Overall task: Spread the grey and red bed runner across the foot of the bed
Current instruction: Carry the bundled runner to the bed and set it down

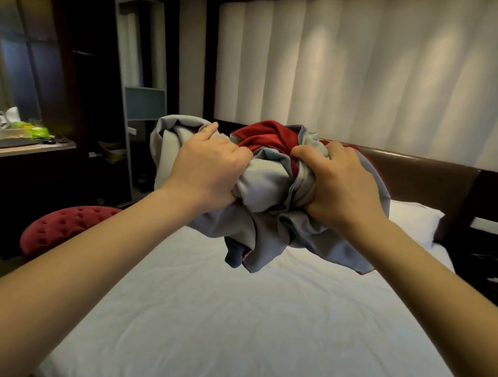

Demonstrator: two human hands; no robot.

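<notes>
The grey and red bed runner (267, 190) is bunched into a crumpled bundle held in the air above the bed (228, 323). My left hand (210, 169) grips the bundle's left side, fingers closed into the grey cloth. My right hand (338, 184) clutches its right side the same way. Red fabric shows at the top of the bundle, and grey folds hang below without touching the white sheet. The bed is covered by a smooth white sheet.
A white pillow (415, 219) lies at the head of the bed against a dark headboard (425, 181). A red tufted stool (64, 228) stands left of the bed. A dark desk (17, 148) with a kettle and small items is at far left.
</notes>
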